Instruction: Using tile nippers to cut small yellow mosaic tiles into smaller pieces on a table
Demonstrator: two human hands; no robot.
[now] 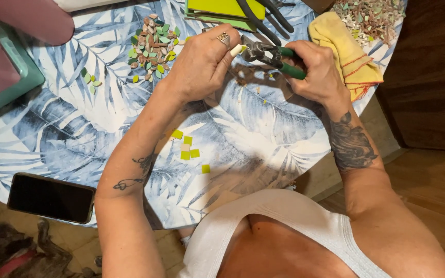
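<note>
head view: left hand (202, 62) pinches a small pale tile piece (237, 50) at its fingertips, right beside the nipper's head. right hand (315, 69) clenched on green-handled nippers (271, 54), long axis running left-right, head pointing left at the piece, above the surface (263, 134).

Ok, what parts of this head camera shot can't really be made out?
- Pale tile piece: mostly covered by the left hand fingers and nipper jaws.
- Nipper handles: wrapped by the right hand.
- Teal tray: cut by the left edge, contents blurred.
- Chip pile: cut by the top edge.
- Black tools: ends cut by the top edge.
</note>
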